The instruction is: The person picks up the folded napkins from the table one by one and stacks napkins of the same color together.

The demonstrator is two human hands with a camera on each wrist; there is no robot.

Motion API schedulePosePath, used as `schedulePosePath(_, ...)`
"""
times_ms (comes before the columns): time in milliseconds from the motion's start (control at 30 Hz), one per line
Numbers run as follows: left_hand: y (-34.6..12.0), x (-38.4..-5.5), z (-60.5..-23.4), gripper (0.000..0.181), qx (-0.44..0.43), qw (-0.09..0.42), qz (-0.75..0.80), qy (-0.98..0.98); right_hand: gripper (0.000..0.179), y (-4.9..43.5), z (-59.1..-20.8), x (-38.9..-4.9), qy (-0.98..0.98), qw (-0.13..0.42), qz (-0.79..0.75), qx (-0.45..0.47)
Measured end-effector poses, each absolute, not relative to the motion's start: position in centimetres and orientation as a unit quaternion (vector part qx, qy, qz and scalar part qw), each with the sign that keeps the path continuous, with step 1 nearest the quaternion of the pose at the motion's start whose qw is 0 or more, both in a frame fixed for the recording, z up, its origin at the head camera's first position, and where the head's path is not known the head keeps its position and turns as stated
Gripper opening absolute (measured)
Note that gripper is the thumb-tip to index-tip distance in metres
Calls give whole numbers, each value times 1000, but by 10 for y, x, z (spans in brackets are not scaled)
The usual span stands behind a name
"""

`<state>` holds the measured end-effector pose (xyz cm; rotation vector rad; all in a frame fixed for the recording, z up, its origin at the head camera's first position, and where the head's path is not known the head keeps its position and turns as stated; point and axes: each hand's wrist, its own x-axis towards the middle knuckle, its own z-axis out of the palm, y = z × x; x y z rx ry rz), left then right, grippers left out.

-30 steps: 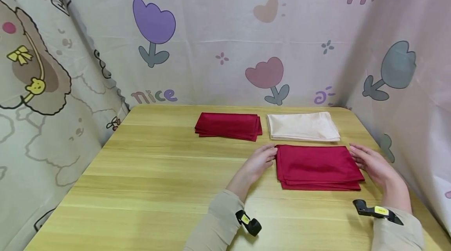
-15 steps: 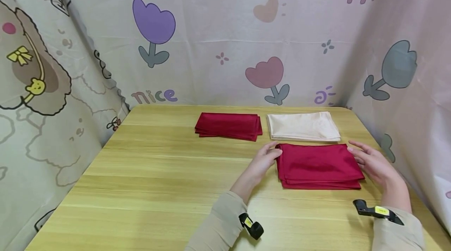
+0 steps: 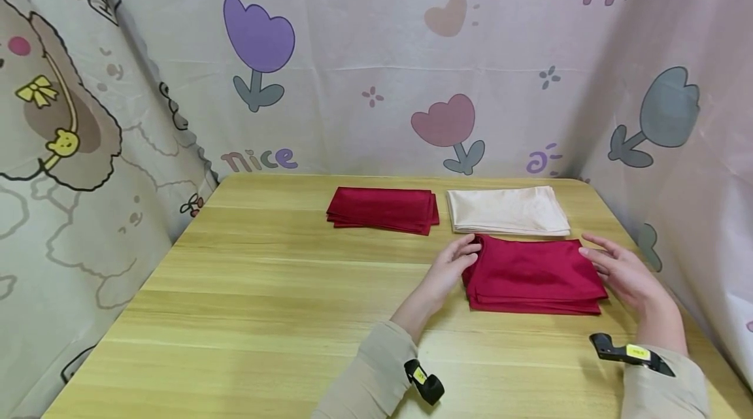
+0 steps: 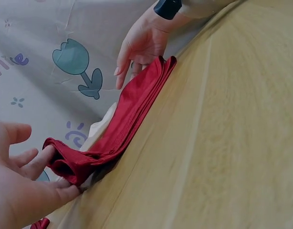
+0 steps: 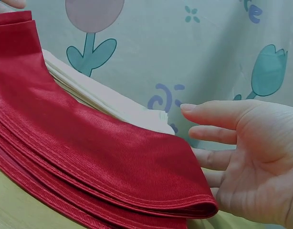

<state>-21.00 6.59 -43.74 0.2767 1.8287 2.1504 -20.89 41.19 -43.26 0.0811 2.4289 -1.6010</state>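
A folded red satin cloth (image 3: 535, 272) lies on the right part of the table, layers stacked along its front edge. My left hand (image 3: 450, 268) pinches its left end, which curls up off the table between the fingers, as the left wrist view shows with the cloth's raised end (image 4: 70, 162). At the opposite end is my right hand (image 3: 626, 272), its fingers spread and relaxed. In the right wrist view, that hand's lower fingertips go behind the cloth's right edge (image 5: 201, 191), partly hidden by it, while the thumb stays apart above.
A folded cream cloth (image 3: 508, 211) lies just behind the red one. To its left is a second folded red cloth (image 3: 382, 210). The wooden table (image 3: 265, 314) is bounded by a printed curtain (image 3: 353, 33) at the back and sides.
My left hand has moved slightly right and up, and the near red cloth's left end has risen and curled inward with it. The right hand has barely shifted; its thumb sits slightly closer to the cloth.
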Motion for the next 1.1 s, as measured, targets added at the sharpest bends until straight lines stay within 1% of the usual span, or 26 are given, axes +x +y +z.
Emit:
schedulePosePath(133,68,-211,-438,46,63,155,776,608,74,414,-433,-206,827,109,-551,21)
schedulePosePath(233,69,-210,-438,49,39,154,791,592,73,415,-435,-205,824,107,-556,13)
schedulePosePath(400,75,-209,-439,66,8,154,814,560,69,411,-438,-206,827,122,-549,14)
schedulePosePath(533,78,-209,-442,76,10,166,843,511,65,408,-438,-205,826,135,-548,12)
schedulePosePath(667,79,-209,-444,79,22,190,849,493,63,407,-436,-205,822,147,-550,11)
schedulePosePath(767,79,-208,-444,76,42,202,826,524,61,406,-434,-205,824,157,-544,6)
schedulePosePath(867,79,-206,-444,66,76,213,784,578,60,402,-432,-205,826,169,-539,3)
schedulePosePath(967,79,-204,-445,58,108,217,710,662,61,397,-432,-206,828,178,-532,2)
schedulePosePath(1100,82,-202,-444,57,141,202,585,773,62,391,-432,-207,841,176,-512,1)
